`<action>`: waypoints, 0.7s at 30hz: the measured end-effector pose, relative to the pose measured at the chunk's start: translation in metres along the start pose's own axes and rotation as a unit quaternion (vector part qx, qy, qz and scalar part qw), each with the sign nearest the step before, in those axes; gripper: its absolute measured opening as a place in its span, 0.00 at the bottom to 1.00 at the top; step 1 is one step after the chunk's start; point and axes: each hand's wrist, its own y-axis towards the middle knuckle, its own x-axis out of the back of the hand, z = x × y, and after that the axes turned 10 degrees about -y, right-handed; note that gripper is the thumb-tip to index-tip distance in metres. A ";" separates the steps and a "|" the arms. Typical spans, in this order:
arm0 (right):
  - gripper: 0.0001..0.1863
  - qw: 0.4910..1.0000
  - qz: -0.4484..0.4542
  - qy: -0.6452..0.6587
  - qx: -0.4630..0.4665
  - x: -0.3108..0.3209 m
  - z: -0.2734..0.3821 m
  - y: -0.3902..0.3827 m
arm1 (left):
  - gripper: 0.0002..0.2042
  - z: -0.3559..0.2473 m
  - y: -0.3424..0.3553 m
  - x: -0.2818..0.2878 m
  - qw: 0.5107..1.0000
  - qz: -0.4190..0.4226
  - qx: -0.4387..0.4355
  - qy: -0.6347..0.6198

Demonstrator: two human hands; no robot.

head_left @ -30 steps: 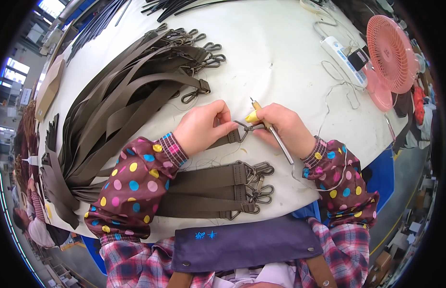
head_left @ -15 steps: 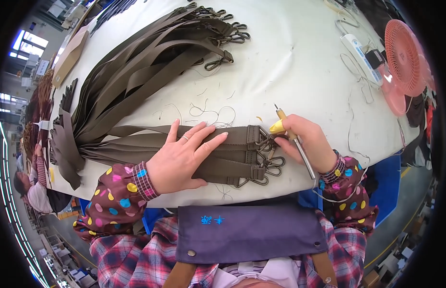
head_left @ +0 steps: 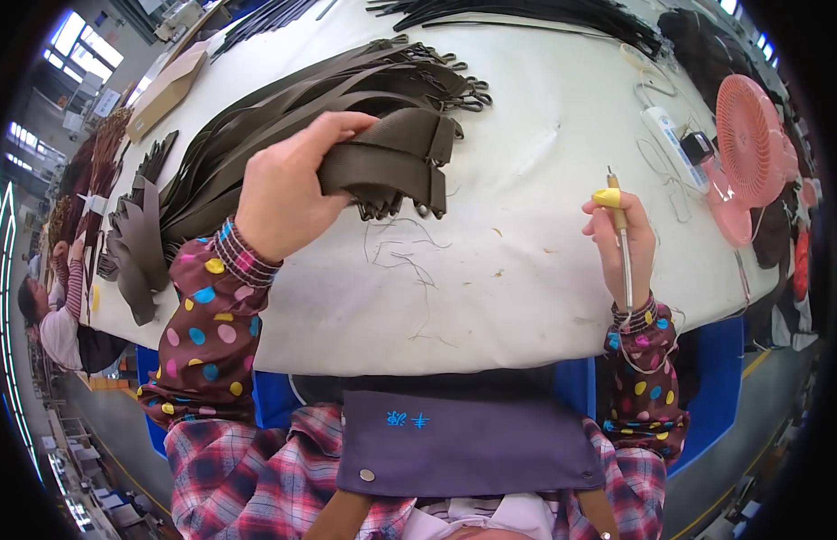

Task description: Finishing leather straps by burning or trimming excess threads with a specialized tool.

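My left hand [head_left: 288, 189] is closed round a bunch of dark olive webbing straps [head_left: 382, 166], raised above the table. Their stitched ends curl over to the right and downward; the hooks on them are mostly hidden. A larger heap of the same straps [head_left: 247, 130] lies behind, with metal snap hooks [head_left: 459, 85] at its right end. Away to the right, my right hand [head_left: 636, 243] grips a slim corded pen-shaped tool [head_left: 620, 220], its thin metal tip pointing up and away. Yellow wrap [head_left: 606, 197] covers one finger of that hand.
Loose thread ends [head_left: 409, 256] litter the white table [head_left: 490, 315]. At the right stand a pink fan [head_left: 751, 135] and a white power strip [head_left: 675, 148]. Black straps [head_left: 517, 13] lie at the far edge. A co-worker [head_left: 58, 315] is at the far left.
My left hand, flat on the straps before, has gathered them up and lifted them away from me. My right hand has left the hooks and moved right with the tool.
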 end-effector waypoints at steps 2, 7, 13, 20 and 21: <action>0.07 1.000 0.004 0.021 0.002 0.001 -0.004 0.002 | 0.24 -0.005 -0.015 -0.009 0.981 0.133 0.102 0.094; 0.06 1.000 0.021 -0.009 -0.016 -0.002 0.002 0.004 | 0.23 0.008 -0.017 0.000 0.996 -0.056 0.028 0.067; 0.07 0.999 0.036 -0.012 -0.031 -0.002 -0.004 0.007 | 0.21 0.016 -0.029 0.012 0.981 0.103 0.139 0.082; 0.06 0.999 0.031 -0.037 -0.008 -0.009 -0.005 0.018 | 0.19 0.104 -0.136 0.256 0.914 -0.401 0.065 0.002; 0.06 0.999 0.036 -0.022 -0.013 -0.011 -0.005 0.020 | 0.17 0.124 -0.169 0.293 0.883 -0.455 0.106 0.040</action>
